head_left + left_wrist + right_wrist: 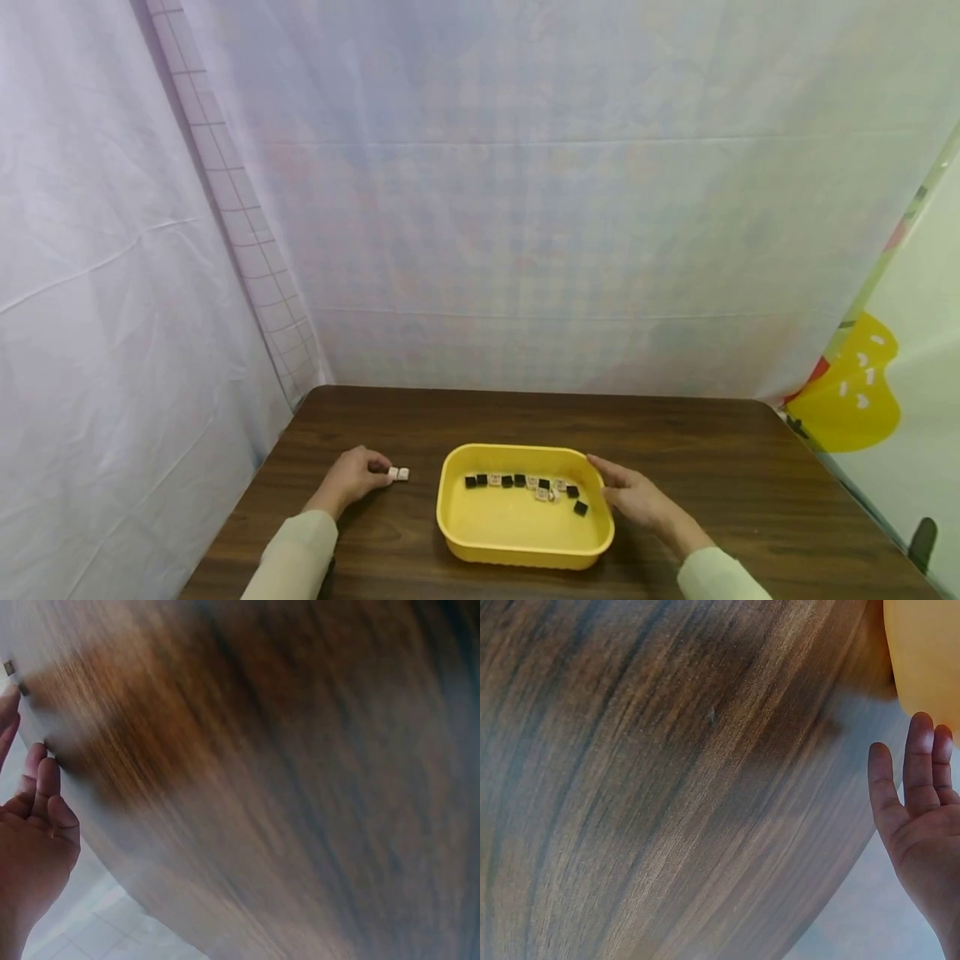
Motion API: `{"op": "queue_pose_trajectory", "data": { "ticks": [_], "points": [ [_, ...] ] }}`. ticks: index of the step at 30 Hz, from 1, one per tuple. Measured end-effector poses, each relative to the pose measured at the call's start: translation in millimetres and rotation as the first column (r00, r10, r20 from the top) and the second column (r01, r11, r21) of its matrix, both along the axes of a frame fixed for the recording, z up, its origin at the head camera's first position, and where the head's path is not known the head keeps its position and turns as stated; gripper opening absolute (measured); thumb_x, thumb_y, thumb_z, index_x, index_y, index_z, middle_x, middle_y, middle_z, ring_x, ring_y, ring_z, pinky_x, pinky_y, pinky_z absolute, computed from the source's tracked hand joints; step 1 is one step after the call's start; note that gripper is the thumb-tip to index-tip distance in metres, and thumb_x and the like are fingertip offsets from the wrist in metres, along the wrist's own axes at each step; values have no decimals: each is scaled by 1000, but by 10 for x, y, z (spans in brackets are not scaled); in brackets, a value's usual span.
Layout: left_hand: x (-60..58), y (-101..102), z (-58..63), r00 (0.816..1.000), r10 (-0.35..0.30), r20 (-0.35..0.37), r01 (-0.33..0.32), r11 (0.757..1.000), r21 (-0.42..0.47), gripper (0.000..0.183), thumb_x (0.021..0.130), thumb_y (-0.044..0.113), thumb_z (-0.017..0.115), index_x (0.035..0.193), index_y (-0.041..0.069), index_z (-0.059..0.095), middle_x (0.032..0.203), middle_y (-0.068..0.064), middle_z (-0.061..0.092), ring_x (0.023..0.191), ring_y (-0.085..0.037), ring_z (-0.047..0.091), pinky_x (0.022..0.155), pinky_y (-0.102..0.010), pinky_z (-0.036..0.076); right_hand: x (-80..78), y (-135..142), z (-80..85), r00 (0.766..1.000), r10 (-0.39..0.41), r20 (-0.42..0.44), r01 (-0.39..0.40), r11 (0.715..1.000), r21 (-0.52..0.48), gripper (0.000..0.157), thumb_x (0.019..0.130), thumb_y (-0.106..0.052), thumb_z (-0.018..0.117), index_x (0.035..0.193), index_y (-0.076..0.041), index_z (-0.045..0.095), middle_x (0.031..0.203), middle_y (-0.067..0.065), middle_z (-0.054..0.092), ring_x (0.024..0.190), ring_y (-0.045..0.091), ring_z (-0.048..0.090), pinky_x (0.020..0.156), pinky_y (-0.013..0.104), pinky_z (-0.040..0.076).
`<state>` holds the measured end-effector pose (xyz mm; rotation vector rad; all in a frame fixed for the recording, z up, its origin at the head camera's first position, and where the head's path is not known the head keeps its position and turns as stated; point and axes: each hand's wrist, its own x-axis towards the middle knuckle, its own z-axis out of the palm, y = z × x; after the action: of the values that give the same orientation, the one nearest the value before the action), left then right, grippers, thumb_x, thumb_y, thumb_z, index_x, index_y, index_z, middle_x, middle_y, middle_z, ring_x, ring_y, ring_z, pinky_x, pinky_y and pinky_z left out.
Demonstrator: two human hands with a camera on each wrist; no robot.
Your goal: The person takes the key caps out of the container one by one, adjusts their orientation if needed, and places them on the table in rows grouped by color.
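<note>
Left of the yellow tray, my left hand (351, 481) pinches a small white tile (393, 473) between thumb and index finger. A second white tile (404, 474) lies right beside it on the table. In the left wrist view the other fingers (48, 776) are bent toward the tabletop, and the tiles are small and blurred. My right hand (637, 497) rests against the right side of the yellow tray (525, 553), its fingers (919, 761) nearly straight. Inside the tray, several black tiles (520, 481) and white printed tiles (542, 494) lie mostly along the far side.
The dark wood-grain table (420, 417) reaches back to a pale hanging curtain (525, 250). Another white curtain (112, 292) hangs on the left. A yellow patterned sheet (851, 400) is at the right, past the table's edge.
</note>
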<state>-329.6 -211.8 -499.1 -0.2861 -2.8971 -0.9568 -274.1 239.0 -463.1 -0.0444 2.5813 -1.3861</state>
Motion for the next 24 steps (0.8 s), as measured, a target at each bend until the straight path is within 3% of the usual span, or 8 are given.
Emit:
{"op": "queue_pose_trajectory", "data": {
  "ticks": [7,17,24],
  "points": [
    [-21,2,-15,1000,-10,-7,10,1000,-23,13,77,12,83,88,10,77,84,-1,59,78,-17,54,76,-40,47,6,-1,-8,1000,-3,-9,3,1000,3,58,94,-8,58,150,-5,42,147,28,42,134,47,39,105,62,33],
    [-28,-21,-30,1000,-17,-12,17,999,-33,19,75,13,84,91,9,74,86,-3,61,83,-22,59,80,-44,49,-4,-6,-14,1000,6,-6,-6,1000,-9,57,95,-6,57,150,-3,42,147,28,42,135,47,39,104,60,36],
    [-47,8,70,999,-9,38,7,999,49,31,80,16,82,106,3,72,99,-10,65,95,-31,62,85,-50,50,-9,-3,-6,1000,16,14,-16,999,-41,57,95,-4,56,150,-1,40,150,28,38,136,48,37,102,58,40]
  ]
}}
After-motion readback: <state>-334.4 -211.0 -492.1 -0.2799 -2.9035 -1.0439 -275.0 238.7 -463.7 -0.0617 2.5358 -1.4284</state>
